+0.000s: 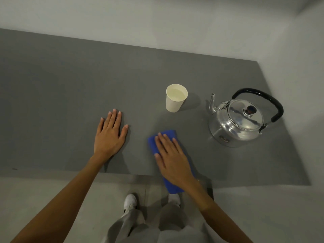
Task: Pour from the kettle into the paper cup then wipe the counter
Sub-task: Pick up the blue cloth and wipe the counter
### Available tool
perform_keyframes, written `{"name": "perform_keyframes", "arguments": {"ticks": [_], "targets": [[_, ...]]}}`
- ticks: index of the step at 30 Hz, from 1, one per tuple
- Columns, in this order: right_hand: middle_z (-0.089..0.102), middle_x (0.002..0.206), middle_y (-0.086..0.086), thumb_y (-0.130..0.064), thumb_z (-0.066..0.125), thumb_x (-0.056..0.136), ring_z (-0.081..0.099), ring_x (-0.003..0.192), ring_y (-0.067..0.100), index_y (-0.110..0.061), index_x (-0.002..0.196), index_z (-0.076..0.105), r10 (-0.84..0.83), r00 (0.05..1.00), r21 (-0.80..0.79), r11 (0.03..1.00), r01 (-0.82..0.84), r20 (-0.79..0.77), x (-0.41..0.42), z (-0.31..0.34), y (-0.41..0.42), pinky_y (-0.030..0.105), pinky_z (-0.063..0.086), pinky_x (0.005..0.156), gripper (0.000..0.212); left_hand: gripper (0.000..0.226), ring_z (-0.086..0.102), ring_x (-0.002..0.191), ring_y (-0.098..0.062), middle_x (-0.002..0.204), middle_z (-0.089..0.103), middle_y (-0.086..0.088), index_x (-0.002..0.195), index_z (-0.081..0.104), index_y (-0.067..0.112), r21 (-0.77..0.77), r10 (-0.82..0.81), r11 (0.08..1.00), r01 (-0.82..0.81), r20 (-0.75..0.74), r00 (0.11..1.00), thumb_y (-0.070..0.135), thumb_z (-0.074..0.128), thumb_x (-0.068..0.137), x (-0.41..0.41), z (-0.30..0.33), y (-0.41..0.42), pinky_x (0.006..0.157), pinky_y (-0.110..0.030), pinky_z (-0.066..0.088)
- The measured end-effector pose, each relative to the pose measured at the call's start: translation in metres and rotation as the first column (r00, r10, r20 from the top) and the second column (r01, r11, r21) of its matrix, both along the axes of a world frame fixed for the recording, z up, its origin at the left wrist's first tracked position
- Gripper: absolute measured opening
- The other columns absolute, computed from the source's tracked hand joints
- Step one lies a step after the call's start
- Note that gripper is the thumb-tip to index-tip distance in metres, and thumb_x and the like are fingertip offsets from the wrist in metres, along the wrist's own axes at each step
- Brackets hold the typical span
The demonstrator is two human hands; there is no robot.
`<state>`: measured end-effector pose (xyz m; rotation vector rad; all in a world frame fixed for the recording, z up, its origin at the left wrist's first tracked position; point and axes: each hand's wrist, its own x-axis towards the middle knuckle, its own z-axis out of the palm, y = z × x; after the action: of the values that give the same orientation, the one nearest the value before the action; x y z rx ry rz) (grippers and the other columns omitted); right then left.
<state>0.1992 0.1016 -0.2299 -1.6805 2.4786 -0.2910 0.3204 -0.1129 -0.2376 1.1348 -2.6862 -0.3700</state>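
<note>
Two hands: both lie flat on the grey surface, fingers pointing away from the person.
Shoes: white, on the pale floor at the bottom; the right one is partly hidden by the cloth and the arm, the left shows its toe only.
Trousers: light grey legs, cut off by the lower edge.
Cloth: blue, folded long; its near end hangs past the surface's front edge, its middle is covered by the right hand, and its far end shows beyond the fingertips.
Right hand: spread flat, palm pressed down on the cloth, gripping nothing; slightly blurred.
Left hand: spread flat on the bare surface, left of the cloth and apart from it, empty.
Cup: white paper, upright, beyond the right hand and left of the kettle, apart from both; clear liquid fills it near the rim.
Kettle: shiny metal, upright on the right side of the surface, spout pointing toward the cup, black handle raised, lid on with a dark knob.
Label: a small plate low on the kettle's near side; any writing is too small to read.
Wall: plain and pale, behind and to the right.
</note>
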Motion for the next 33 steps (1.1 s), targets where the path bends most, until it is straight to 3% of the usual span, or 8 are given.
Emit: {"name": "perform_keyframes", "arguments": {"ticks": [5,11,18,26,30,33], "targets": [[0.01,0.159,0.007,-0.034,0.023,0.102,0.003,0.147,0.018,-0.01,0.15,0.008,-0.292,0.956,-0.005,0.956,0.292,-0.021,-0.062,0.002,0.023,0.035,0.0,0.12,0.056,0.065,0.001,0.146,-0.012,0.159,0.011,-0.001,0.149,0.013,0.018,0.008,-0.01,1.0,0.01,0.008,1.0,0.053,0.015,0.094,-0.001,0.0,0.0,0.121,-0.037,0.0],[0.014,0.158,0.015,-0.029,0.027,0.101,0.01,0.147,0.025,-0.002,0.149,0.013,-0.444,0.895,-0.009,0.896,0.444,-0.032,-0.118,0.002,-0.025,0.039,0.006,0.121,0.057,0.065,0.001,0.146,-0.012,0.159,0.011,-0.001,0.149,0.014,0.018,0.02,0.001,1.0,-0.001,0.005,1.0,0.052,0.016,0.094,-0.001,0.002,0.001,0.121,-0.037,0.0],[0.014,0.159,0.01,-0.029,0.024,0.101,0.007,0.148,0.021,-0.006,0.15,0.012,-0.352,0.935,-0.013,0.936,0.352,-0.038,-0.108,0.004,-0.032,0.038,0.003,0.121,0.055,0.062,0.003,0.147,-0.013,0.159,0.013,-0.002,0.149,0.016,0.018,0.02,-0.002,1.0,0.002,-0.011,1.0,0.05,0.02,0.097,-0.001,0.002,0.002,0.121,-0.038,0.001],[0.002,0.157,-0.001,-0.041,0.01,0.098,0.0,0.147,0.012,-0.016,0.149,0.002,-0.166,0.986,0.035,0.985,0.166,-0.02,-0.04,0.001,0.047,0.033,0.0,0.12,0.057,0.063,0.002,0.146,-0.011,0.159,0.013,-0.002,0.149,0.016,0.018,0.018,0.001,1.0,-0.001,-0.014,1.0,0.05,0.019,0.096,0.0,0.001,0.002,0.12,-0.036,0.0],[0.009,0.159,0.005,-0.03,0.027,0.102,0.004,0.147,0.015,-0.01,0.15,0.008,-0.249,0.968,0.01,0.968,0.249,-0.029,-0.082,0.003,0.037,0.032,-0.001,0.119,0.056,0.063,0.002,0.146,-0.011,0.159,0.012,-0.002,0.149,0.016,0.017,0.015,0.0,1.0,0.0,-0.01,1.0,0.05,0.018,0.095,0.0,0.002,0.002,0.12,-0.035,-0.001],[0.014,0.159,0.01,-0.027,0.028,0.102,0.009,0.147,0.02,-0.005,0.15,0.012,-0.324,0.945,-0.001,0.946,0.324,-0.031,-0.114,0.005,0.004,0.034,0.003,0.119,0.055,0.064,0.002,0.146,-0.011,0.159,0.012,-0.002,0.149,0.016,0.017,0.02,-0.001,1.0,0.001,-0.013,1.0,0.05,0.018,0.095,-0.001,0.003,0.002,0.12,-0.036,0.0]]}}
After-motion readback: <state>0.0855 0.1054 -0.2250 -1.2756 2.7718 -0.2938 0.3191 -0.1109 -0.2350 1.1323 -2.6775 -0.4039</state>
